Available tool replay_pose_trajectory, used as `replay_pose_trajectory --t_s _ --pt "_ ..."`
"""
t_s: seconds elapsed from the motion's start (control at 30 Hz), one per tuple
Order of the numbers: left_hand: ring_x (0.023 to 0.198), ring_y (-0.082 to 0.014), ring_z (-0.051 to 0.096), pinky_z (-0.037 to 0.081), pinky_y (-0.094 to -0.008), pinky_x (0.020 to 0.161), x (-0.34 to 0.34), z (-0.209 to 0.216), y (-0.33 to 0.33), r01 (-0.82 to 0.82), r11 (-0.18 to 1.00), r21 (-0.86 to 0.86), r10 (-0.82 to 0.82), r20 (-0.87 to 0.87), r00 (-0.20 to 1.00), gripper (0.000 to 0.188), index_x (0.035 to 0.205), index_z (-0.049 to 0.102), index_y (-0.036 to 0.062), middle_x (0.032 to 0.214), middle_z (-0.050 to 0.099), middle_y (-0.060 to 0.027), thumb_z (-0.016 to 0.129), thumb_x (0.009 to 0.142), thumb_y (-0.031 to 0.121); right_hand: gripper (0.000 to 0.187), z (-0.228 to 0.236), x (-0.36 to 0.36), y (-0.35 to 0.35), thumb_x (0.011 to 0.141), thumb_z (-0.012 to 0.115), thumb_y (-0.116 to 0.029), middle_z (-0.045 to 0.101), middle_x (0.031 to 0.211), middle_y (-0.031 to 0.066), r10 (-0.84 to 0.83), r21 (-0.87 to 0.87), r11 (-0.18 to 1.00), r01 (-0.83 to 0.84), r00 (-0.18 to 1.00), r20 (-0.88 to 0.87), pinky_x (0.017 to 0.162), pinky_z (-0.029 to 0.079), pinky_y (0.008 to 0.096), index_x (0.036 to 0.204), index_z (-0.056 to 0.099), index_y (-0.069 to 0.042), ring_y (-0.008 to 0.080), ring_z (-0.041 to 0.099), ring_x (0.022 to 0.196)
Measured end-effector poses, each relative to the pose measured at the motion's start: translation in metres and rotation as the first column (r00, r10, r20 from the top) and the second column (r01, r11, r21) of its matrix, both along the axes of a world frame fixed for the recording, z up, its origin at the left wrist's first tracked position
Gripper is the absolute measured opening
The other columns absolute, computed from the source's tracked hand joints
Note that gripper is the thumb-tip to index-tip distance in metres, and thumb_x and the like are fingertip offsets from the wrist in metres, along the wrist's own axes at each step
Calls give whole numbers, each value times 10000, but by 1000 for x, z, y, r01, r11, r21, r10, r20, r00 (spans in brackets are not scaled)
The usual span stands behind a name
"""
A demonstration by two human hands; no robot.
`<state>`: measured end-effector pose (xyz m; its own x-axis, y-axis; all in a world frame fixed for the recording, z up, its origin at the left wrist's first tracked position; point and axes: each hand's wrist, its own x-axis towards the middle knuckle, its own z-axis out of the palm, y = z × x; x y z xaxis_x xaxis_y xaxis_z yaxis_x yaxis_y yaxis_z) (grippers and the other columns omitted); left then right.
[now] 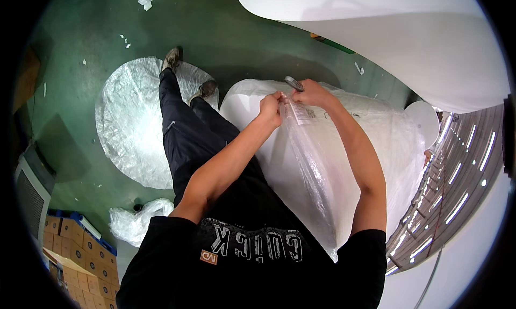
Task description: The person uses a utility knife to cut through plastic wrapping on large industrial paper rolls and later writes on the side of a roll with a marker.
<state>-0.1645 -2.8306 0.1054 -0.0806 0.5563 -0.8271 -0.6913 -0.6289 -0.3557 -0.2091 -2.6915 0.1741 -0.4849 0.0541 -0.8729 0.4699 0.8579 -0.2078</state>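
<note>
A large white roll (376, 148) stands before me, loosely wrapped in clear plastic film (303, 164). My left hand (271, 109) is closed, pinching the film where it gathers near the roll's top left edge. Close beside it, my right hand (313, 94) is curled around a grey, ridged object (293, 83); only its end sticks out past the fingers, so its kind is unclear. The right fingertips are also at the gathered film. A printed white label (305, 114) shows under the film just below the hands.
Behind the roll lies another big white roll (376, 35). A round silvery sheet (131, 126) is on the green floor (226, 35) under my feet. Crumpled clear plastic (141, 220) lies lower left, near stacked cardboard boxes (83, 250). White scraps (145, 2) dot the floor.
</note>
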Motion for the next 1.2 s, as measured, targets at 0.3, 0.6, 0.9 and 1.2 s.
replay_pose_trajectory --t_s 0.3,0.6,0.9,1.2 --pt "610 -125 479 433 -248 579 4 1 -8 -79 995 54 80 -20 997 174 734 503 56 699 502 -18 463 894 110 323 21 1 -8 712 626 -308 612 680 179 31 71 997 -24 995 -100 604 450 387 750 607 12 309 587 632" --pt "564 -117 480 370 -269 445 5 10 -20 259 932 -253 -326 -275 905 197 870 492 2 737 531 -48 564 880 185 333 85 -9 -44 817 603 -349 602 661 128 122 65 992 -104 778 -616 627 464 368 867 614 -19 308 586 652" --pt "433 -111 422 356 -252 368 -7 -3 -27 428 818 -385 -568 -418 709 249 802 490 3 617 482 -39 568 879 226 284 46 -3 -40 817 629 -326 604 622 40 -430 -78 891 447 777 -461 526 455 281 814 639 -43 131 577 555" --pt "426 -162 483 401 -304 377 -11 0 -27 385 796 -467 -592 -473 652 289 831 488 -90 641 510 -117 526 893 190 267 33 2 -46 812 626 -305 578 565 29 -480 -120 871 477 769 -422 472 436 271 799 630 -39 115 556 480"
